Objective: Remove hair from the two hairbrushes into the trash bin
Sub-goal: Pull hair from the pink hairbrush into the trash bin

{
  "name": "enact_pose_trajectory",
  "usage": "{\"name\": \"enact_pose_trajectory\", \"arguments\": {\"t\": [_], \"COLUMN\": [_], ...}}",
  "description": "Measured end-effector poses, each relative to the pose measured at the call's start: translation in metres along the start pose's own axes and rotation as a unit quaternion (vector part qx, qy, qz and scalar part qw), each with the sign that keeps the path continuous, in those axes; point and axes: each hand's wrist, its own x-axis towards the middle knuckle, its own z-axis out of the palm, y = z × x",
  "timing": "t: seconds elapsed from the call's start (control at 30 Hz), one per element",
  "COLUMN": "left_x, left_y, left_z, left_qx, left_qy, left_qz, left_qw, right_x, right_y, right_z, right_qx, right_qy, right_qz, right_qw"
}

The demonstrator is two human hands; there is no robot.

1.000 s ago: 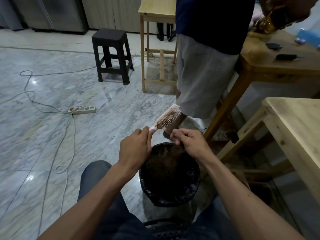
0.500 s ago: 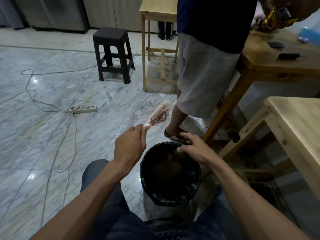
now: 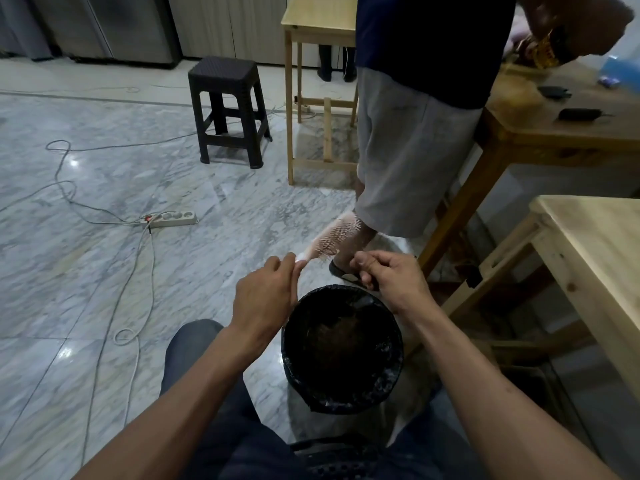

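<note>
Hairbrush [image 3: 335, 237] | handle pinched in left hand [image 3: 265, 296] grip | right hand [image 3: 391, 277] pinched, contents unclear | above bin [image 3: 341, 348]

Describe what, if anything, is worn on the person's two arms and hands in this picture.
Nothing is worn: the left hand and right hand are bare, with no gloves, rings, watch or bracelet visible. Both forearms are uncovered; no sleeve shows anywhere along them.

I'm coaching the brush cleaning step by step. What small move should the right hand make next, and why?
Probably reach the right hand forward to the hairbrush bristles and pinch more hair: the left hand holds the brush by its handle, just beyond the trash bin.
</note>
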Motion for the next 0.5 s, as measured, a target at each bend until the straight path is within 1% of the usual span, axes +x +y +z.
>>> {"name": "enact_pose_trajectory", "arguments": {"t": [0.1,0.17,0.23,0.3,0.37,0.4,0.5], "left_x": [-0.003,-0.004,-0.004,-0.004,-0.004,-0.003,-0.003], "left_y": [-0.015,-0.021,-0.021,-0.015,-0.010,-0.008,-0.002], "left_z": [0.008,0.009,0.006,0.003,0.000,-0.002,-0.005], "left_qx": [-0.001,-0.008,-0.019,-0.034,-0.043,-0.046,-0.052], "left_qy": [-0.019,-0.024,-0.019,-0.013,-0.006,-0.002,0.010], "left_qz": [-0.088,-0.116,-0.112,-0.088,-0.064,-0.054,-0.020], "left_qw": [0.996,0.993,0.993,0.995,0.997,0.997,0.998], "right_x": [-0.003,-0.006,-0.008,-0.010,-0.011,-0.011,-0.007], "right_y": [-0.003,0.000,0.005,0.008,0.005,0.001,-0.012], "right_z": [-0.013,-0.019,-0.020,-0.018,-0.013,-0.010,0.000], "right_qx": [-0.025,-0.054,-0.102,-0.169,-0.213,-0.186,-0.037], "right_qy": [0.021,0.011,-0.015,-0.061,-0.107,-0.112,-0.084], "right_qz": [-0.005,0.003,0.036,0.068,0.071,0.071,0.095], "right_qw": [0.999,0.998,0.994,0.981,0.969,0.974,0.991]}}
